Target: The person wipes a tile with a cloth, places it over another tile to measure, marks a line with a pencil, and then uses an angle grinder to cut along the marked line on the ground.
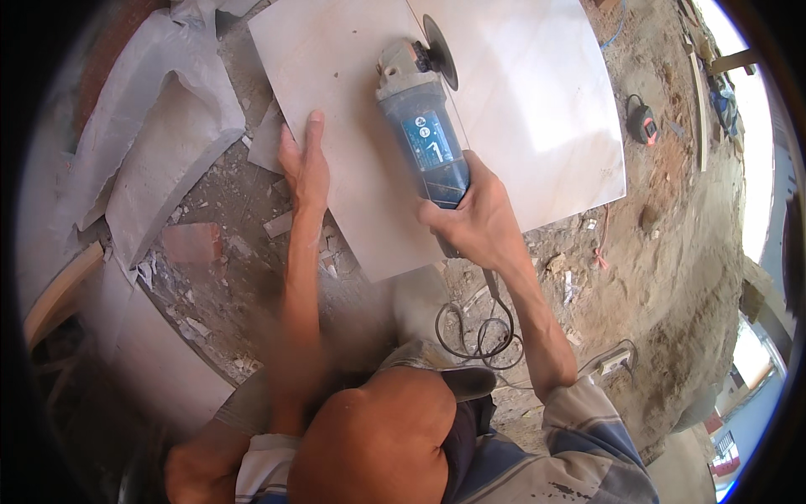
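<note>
My right hand is closed round the body of a blue and grey angle grinder, whose dark disc stands at a thin line on a large pale, glossy tile. A cord runs down from the grinder into loose coils below the tile. My left hand grips the tile's left edge, thumb on top.
Broken pale sheets and a reddish brick piece lie at left amid rubble. At right, on dusty ground, are a tape measure, a long strip of wood and a socket block. My bent knee is at the bottom.
</note>
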The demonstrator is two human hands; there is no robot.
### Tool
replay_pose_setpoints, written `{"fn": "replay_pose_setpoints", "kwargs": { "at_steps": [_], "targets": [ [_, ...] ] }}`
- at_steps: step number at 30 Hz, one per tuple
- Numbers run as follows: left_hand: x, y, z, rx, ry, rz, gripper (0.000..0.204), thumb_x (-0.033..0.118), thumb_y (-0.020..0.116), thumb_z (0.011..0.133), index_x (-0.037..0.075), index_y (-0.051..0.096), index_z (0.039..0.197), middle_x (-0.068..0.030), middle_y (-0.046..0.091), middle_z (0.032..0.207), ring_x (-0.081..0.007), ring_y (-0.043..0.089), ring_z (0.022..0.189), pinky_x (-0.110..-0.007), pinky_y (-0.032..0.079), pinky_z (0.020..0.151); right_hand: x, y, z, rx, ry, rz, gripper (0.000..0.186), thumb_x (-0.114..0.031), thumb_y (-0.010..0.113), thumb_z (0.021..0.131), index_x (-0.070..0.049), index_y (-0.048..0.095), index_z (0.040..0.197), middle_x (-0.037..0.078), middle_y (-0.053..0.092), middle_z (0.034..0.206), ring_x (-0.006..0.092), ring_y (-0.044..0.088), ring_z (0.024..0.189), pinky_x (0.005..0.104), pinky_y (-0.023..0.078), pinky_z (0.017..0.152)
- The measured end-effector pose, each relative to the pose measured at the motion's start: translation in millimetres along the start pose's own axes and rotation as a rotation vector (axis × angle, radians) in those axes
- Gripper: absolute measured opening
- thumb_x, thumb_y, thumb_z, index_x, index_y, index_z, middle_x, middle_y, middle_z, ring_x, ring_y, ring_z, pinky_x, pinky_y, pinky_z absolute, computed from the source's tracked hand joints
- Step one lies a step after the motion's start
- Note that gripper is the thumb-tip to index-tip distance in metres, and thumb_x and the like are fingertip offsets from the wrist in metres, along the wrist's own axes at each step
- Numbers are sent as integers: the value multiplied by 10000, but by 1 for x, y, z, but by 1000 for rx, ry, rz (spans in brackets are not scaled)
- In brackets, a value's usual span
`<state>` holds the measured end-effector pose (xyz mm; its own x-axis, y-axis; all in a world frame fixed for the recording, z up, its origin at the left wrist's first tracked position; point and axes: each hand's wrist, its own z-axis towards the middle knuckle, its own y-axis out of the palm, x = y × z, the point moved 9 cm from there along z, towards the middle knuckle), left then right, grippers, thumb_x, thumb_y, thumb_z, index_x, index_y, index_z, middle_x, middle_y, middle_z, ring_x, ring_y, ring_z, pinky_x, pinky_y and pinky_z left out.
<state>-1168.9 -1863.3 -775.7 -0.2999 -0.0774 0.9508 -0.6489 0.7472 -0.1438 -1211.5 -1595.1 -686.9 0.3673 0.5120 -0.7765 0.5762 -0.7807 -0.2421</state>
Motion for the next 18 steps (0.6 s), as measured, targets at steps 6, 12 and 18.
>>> {"fn": "replay_pose_setpoints", "kwargs": {
  "at_steps": [6,12,18],
  "targets": [
    [-9,-5,2,3,28,-11,556,314,677,1093,-94,567,1455,-173,700,1347,-218,661,1188,-357,508,1049,9,3,-1,-22,18,23,561,-257,834,797,131,630,1146,198,732,852,242,727,752,386,592,695],
    [-12,-4,3,-17,6,-50,581,363,693,1082,-53,596,1476,-126,693,1380,-197,635,1239,-332,477,1084,11,2,-1,-27,23,23,531,-254,836,805,120,639,1127,190,737,854,245,732,758,383,593,690],
    [-4,-2,-1,12,39,46,569,358,692,1083,-40,602,1479,-125,689,1395,-195,636,1242,-333,479,1082,7,1,4,-16,-23,12,521,-249,837,800,121,638,1107,194,740,854,246,737,752,385,597,683]
  ]
}}
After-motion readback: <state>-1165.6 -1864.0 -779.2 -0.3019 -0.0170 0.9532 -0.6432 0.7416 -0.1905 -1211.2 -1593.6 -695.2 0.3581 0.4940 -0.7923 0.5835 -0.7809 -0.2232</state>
